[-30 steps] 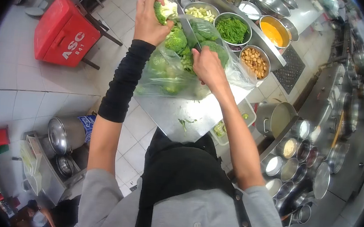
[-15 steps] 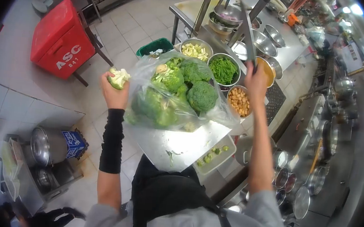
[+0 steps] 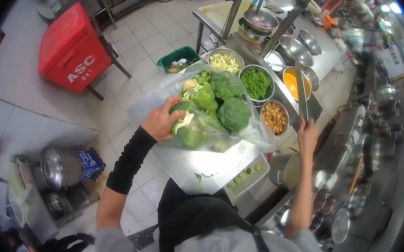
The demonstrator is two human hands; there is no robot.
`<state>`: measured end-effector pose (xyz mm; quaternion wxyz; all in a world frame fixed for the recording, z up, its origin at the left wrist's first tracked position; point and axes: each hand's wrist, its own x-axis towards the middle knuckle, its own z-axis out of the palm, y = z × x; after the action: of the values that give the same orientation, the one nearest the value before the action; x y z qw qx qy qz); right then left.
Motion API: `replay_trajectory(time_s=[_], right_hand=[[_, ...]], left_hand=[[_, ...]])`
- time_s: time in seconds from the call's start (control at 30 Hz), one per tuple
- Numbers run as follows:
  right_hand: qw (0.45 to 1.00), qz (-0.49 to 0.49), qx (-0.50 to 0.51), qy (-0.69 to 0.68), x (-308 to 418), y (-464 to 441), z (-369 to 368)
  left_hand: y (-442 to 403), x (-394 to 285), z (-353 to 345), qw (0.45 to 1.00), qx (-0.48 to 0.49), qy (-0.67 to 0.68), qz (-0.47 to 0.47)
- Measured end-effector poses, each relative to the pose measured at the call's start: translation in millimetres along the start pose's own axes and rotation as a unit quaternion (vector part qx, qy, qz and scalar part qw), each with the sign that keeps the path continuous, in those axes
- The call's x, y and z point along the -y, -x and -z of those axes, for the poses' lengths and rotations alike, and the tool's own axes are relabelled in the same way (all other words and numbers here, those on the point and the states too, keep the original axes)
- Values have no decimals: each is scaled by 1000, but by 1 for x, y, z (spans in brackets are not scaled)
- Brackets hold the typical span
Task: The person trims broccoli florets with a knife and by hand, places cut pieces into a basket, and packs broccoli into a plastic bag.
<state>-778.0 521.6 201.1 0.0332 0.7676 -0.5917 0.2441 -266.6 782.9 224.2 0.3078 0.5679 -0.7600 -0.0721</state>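
Note:
My left hand [image 3: 161,119] is closed around a broccoli head [image 3: 183,120], its pale cut stem turned toward me. It is at the near left side of a clear plastic bag [image 3: 258,135]; whether the head touches the bag I cannot tell. Several large broccoli heads [image 3: 233,114] sit in the bag. My right hand [image 3: 307,136] grips a large knife [image 3: 300,87] by its handle, blade pointing up and away, to the right of the bag. Beneath the bag is a shiny metal surface [image 3: 193,166] with a few green scraps [image 3: 200,180] on it.
Behind the bag stand metal bowls of pale chopped vegetable [image 3: 225,60], cut green beans [image 3: 255,84], browned cubes [image 3: 274,117] and orange liquid [image 3: 293,84]. A tray [image 3: 248,179] with green pieces lies at right. A green bin [image 3: 174,58] and red cooler [image 3: 73,50] are leftward.
My left hand has moved right with the broccoli head, from beside the bag to over its near left side. My right hand has lowered and moved right, still holding the knife.

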Motion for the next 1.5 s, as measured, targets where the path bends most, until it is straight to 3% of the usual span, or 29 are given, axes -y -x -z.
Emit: replay_trajectory(time_s=[0.03, 0.13, 0.23, 0.3, 0.37, 0.43, 0.53, 0.57, 0.63, 0.67, 0.7, 0.8, 0.9, 0.93, 1.0, 1.1, 1.13, 1.23, 1.33, 1.43, 1.5], right_hand=[[999, -38, -8, -19, 22, 24, 19], [996, -32, -24, -82, 88, -6, 42], [989, 48, -79, -119, 122, -82, 29], [994, 50, -48, -89, 136, -135, 23], [995, -7, -13, -100, 151, -164, 30], [996, -9, -25, -85, 133, -172, 11], [993, -67, 75, -64, 106, -106, 10], [994, -61, 74, -51, 112, -66, 30], [997, -20, -25, -67, 87, 5, 14], [983, -98, 34, -154, 82, 37, 15], [950, -180, 94, -237, 77, 62, 17], [834, -277, 119, -462, 120, 120, 69], [786, -297, 132, -526, 142, 160, 79], [774, -297, 136, -542, 151, 171, 82], [774, -286, 145, -547, 164, 196, 79], [754, -272, 162, -575, 174, 230, 78], [774, -261, 177, -549, 171, 241, 78], [826, -204, 202, -485, 161, 269, 69], [840, -188, 223, -457, 159, 276, 75], [841, -190, 215, -458, 162, 274, 79], [839, -191, 201, -467, 162, 269, 81]], left_hand=[[-3, 2, 0, 1000, -10, 1, -11], [-25, 4, 1, 996, -37, -35, -80], [-40, -5, -1, 991, -25, -34, -124], [-37, -6, -2, 992, 14, -35, -118], [-33, -2, -4, 993, 65, -49, -89], [-37, -6, -1, 993, 70, -56, -83], [-28, -5, 4, 995, 89, -46, -30], [-25, -9, 8, 994, 108, -33, 8], [-28, -16, 14, 993, 112, -15, 38], [-26, -21, 18, 993, 110, -10, 30], [-25, -26, 19, 994, 111, -4, 22], [-24, -37, 8, 999, 43, 1, 19], [-27, -55, -14, 993, -97, 26, 56], [-23, -63, -20, 981, -116, 118, 102], [-16, -80, -26, 923, -157, 296, 189], [4, -95, -28, 849, -202, 420, 250], [12, -94, -34, 802, -228, 493, 249], [25, -100, -35, 795, -253, 479, 272], [22, -115, -26, 877, -214, 345, 258], [15, -118, -34, 843, -209, 427, 253], [8, -118, -37, 856, -211, 402, 249]])
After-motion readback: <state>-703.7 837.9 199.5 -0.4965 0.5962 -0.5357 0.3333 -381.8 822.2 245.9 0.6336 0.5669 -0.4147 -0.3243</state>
